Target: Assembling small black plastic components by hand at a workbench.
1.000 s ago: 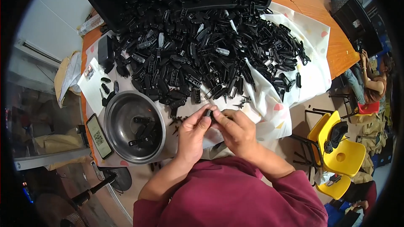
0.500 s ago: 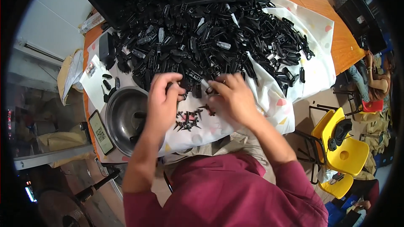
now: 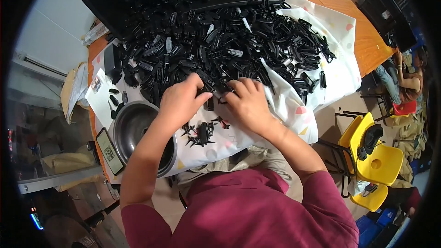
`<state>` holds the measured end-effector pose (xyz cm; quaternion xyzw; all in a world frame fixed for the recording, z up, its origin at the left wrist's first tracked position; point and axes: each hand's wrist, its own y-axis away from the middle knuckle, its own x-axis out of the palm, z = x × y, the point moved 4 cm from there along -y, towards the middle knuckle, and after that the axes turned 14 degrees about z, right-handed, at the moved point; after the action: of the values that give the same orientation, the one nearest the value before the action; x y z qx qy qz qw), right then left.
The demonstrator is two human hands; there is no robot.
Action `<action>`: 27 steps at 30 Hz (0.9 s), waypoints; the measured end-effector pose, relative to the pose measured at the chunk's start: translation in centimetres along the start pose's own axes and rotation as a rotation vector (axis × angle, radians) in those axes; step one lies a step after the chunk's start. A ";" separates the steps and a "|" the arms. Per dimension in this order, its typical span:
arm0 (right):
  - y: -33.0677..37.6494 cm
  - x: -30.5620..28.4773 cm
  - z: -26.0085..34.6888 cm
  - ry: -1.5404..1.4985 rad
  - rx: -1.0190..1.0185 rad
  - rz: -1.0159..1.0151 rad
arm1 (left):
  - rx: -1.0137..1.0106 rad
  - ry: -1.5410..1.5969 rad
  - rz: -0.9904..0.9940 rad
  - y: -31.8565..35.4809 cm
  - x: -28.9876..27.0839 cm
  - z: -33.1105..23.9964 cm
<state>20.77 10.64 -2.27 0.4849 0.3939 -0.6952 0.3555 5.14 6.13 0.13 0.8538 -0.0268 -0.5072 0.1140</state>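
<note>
- Both hands sit at the near edge of the heap of black plastic parts (image 3: 220, 41) that fills the upper middle of the frame, on a white patterned cloth (image 3: 340, 64) over an orange table (image 3: 367, 41).
- The left hand (image 3: 180, 103) lies palm down, fingers curled onto the edge of the heap; whether it has hold of a piece I cannot tell.
- The right hand (image 3: 248, 103) is likewise curled, its fingertips among the parts just beside the left; its hold is hidden.
- A small cluster of black pieces (image 3: 200, 133) lies on the cloth below the hands, centre of the frame.
- A steel bowl (image 3: 128, 124) stands at lower left, partly under the left forearm; a phone (image 3: 109, 151) lies beside it.
- Judging by the heap's bulk against the little cluster, most of the sorting looks left to do.
</note>
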 end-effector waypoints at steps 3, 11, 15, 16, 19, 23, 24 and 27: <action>0.1 -1.3 -0.1 -0.663 0.064 -0.135 | 0.050 0.589 -0.077 0.2 1.7 1.1; 0.5 -2.1 2.0 -1.439 0.361 -0.366 | 0.216 1.445 -0.115 3.3 3.5 -4.0; 0.8 -2.2 2.2 -1.458 0.263 -0.352 | 0.394 1.038 -0.328 4.1 2.1 -4.2; 0.9 -2.6 2.2 -1.459 0.258 -0.348 | 0.405 1.028 -0.364 4.1 2.0 -4.2; 2.1 -3.7 1.9 -1.826 0.278 -0.403 | 0.382 1.103 -0.324 4.7 2.3 -3.7; 2.0 -3.7 1.8 -1.973 0.365 -0.130 | 0.404 0.906 -0.346 5.2 1.3 -4.5; 2.0 -3.8 1.7 -1.971 0.364 -0.130 | 0.366 0.842 -0.333 5.5 1.1 -4.5; 2.4 -4.0 1.7 -1.905 0.381 0.137 | 0.421 0.723 -0.376 5.7 1.4 -3.8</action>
<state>23.28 8.50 1.40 -0.2093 -0.2068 -0.8262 0.4805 9.57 1.03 1.96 0.9706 0.0679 -0.1720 -0.1539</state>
